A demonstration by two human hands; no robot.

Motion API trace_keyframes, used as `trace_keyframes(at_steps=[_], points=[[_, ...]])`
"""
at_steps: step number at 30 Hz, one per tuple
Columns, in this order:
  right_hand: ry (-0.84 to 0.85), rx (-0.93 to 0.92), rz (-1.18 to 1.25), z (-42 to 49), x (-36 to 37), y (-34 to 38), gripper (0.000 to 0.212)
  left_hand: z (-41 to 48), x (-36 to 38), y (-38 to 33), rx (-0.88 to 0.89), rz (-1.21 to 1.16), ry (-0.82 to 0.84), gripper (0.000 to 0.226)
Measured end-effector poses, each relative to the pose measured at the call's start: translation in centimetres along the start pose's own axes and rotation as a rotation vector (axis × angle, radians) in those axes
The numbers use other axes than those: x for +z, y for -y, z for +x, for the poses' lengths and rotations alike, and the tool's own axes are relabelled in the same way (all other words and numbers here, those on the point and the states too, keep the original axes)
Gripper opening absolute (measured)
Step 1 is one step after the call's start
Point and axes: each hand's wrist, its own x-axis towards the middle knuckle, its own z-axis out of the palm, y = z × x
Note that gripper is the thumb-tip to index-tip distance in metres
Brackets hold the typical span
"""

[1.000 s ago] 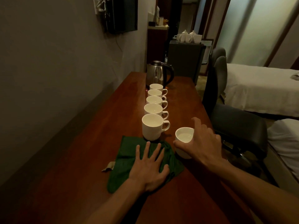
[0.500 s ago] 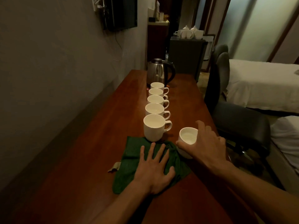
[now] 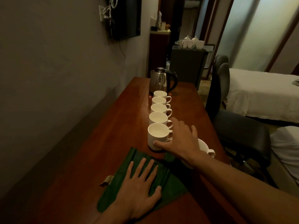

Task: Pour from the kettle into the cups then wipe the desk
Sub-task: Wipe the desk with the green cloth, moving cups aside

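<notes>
A steel kettle [image 3: 161,81] with a black handle stands at the far end of the wooden desk [image 3: 113,135]. Several white cups run in a row from it toward me. My right hand [image 3: 181,139] reaches over the nearest row cup [image 3: 157,135], thumb against its lower side and fingers spread above its handle. Another white cup [image 3: 206,148] stands apart to the right, partly hidden under my right wrist. My left hand [image 3: 140,183] lies flat, fingers apart, on a green cloth [image 3: 169,183] spread on the desk in front of the row.
A grey wall runs along the desk's left side, with a dark screen [image 3: 127,16] mounted on it. A black office chair [image 3: 239,131] stands close to the desk's right edge, with a white bed [image 3: 262,94] beyond. A dark cabinet [image 3: 187,65] with more cups stands behind the desk.
My right hand has let go of the separate cup and moved left and forward onto the nearest cup of the row. My left hand stays flat on the green cloth.
</notes>
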Motion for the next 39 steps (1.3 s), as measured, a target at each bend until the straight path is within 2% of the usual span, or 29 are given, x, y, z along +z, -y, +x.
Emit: trace_keyframes(at_steps=[2,6,9,13,18,27,39], points=[[0.053,0.01,0.004,0.6,0.6,1.0,0.12,-1.2,0.3,1.5,0.008,0.062,-0.03,0.068],[0.072,0.043,-0.007,1.9,1.4,2.2,0.123,-2.2,1.3,3.5,0.012,0.117,-0.026,0.067],[0.086,0.061,0.016,2.8,2.3,2.4,0.124,-2.2,1.5,3.8,0.025,0.144,-0.087,0.069],[0.065,0.051,0.103,2.8,3.0,2.3,0.112,-2.2,1.9,3.8,0.02,0.136,-0.089,0.071],[-0.01,0.015,0.172,2.4,2.8,1.8,0.106,-1.9,1.9,3.7,0.017,0.135,-0.13,0.072],[-0.104,0.059,0.135,3.4,0.6,-0.6,0.1,-1.4,2.4,3.7,0.011,0.152,-0.165,0.077],[-0.018,0.219,0.201,3.4,-1.3,-5.5,0.098,1.3,3.3,4.1,-0.021,0.188,-0.204,0.08]])
